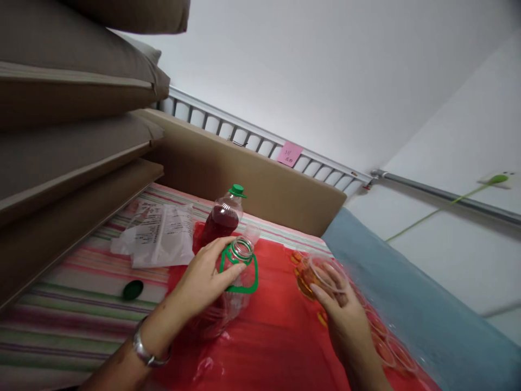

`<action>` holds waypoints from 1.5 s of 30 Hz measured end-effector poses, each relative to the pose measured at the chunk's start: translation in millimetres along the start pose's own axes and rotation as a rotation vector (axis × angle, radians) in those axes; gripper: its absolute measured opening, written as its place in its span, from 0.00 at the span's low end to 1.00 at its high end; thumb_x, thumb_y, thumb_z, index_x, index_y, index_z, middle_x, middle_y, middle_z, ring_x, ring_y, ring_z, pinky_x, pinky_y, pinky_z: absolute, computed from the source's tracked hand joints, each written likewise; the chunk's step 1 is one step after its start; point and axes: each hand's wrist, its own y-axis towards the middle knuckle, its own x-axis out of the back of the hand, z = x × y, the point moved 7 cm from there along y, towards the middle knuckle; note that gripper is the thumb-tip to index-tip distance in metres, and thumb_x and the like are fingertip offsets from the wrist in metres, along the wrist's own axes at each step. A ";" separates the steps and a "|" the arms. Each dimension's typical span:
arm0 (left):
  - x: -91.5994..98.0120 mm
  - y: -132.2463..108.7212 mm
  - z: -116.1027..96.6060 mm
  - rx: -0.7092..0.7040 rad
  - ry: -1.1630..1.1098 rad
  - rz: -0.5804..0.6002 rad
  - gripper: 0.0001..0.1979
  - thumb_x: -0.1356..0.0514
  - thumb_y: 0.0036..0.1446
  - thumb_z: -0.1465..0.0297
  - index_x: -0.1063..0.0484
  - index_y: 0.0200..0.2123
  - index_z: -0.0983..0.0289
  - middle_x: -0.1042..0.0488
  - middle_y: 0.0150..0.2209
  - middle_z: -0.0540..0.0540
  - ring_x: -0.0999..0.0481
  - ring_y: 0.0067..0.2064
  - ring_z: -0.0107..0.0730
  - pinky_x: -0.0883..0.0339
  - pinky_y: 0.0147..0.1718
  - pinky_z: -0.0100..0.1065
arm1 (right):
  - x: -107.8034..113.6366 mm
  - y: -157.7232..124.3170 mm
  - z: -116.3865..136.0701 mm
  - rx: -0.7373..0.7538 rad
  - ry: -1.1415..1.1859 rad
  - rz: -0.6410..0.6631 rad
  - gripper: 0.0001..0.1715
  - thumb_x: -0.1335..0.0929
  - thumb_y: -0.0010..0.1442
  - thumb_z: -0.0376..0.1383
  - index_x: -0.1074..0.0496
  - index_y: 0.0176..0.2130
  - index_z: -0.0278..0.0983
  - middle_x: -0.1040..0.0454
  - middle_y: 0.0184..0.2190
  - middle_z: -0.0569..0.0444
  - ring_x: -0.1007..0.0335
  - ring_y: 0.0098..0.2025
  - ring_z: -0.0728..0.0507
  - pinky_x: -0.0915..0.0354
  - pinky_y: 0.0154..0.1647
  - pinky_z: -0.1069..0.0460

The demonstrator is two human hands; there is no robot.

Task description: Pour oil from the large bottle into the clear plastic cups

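My left hand [211,277] grips the neck of a clear plastic jug [232,312] with a green carry handle [255,277]. The jug's mouth is uncapped; red shows through its clear wall. In my right hand [348,317] is a clear plastic cup [315,271], tilted, with the fingers wrapped round its far side. Just behind the jug stands a second, green-capped jug [222,217] of dark red liquid. Another small clear cup [252,233] sits beside the jug's mouth. A loose dark green cap [132,290] lies on the striped cloth to the left.
A red plastic sheet [280,326] covers part of the striped cloth [81,304]. Several clear cups [382,347] line its right side. At left are a crumpled white plastic bag [163,239] and stacked brown cushions [73,98]. A cardboard panel [244,174] stands before the radiator [211,124].
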 end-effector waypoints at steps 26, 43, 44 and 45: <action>4.0 -0.2 -10.6 -0.039 0.009 -0.014 0.19 0.40 0.55 0.65 0.33 0.50 0.60 0.25 0.49 0.56 0.27 0.50 0.41 0.35 0.51 0.43 | -114.8 5.5 122.1 0.809 -0.766 0.345 0.28 0.32 0.55 0.41 0.36 0.55 0.40 0.27 0.49 0.45 0.29 0.50 0.36 0.32 0.49 0.41; 3.1 0.1 -7.8 -0.015 0.012 -0.003 0.21 0.40 0.55 0.65 0.34 0.52 0.62 0.27 0.52 0.59 0.29 0.54 0.43 0.38 0.55 0.47 | -116.7 2.7 143.1 1.020 -0.868 0.381 0.29 0.35 0.55 0.36 0.39 0.56 0.40 0.28 0.50 0.46 0.30 0.50 0.36 0.32 0.48 0.40; 3.0 0.3 -7.3 -0.014 0.009 -0.003 0.21 0.40 0.55 0.65 0.34 0.52 0.61 0.27 0.52 0.59 0.29 0.54 0.43 0.38 0.55 0.47 | -116.6 2.4 144.6 1.029 -0.871 0.378 0.29 0.35 0.55 0.36 0.39 0.57 0.41 0.28 0.50 0.46 0.30 0.50 0.36 0.32 0.48 0.40; 3.0 0.4 -7.0 -0.012 0.006 -0.003 0.21 0.40 0.54 0.65 0.34 0.52 0.61 0.27 0.52 0.59 0.29 0.54 0.43 0.38 0.55 0.47 | -116.5 2.2 145.9 1.035 -0.876 0.375 0.29 0.35 0.55 0.35 0.39 0.57 0.41 0.28 0.50 0.47 0.30 0.50 0.36 0.32 0.48 0.40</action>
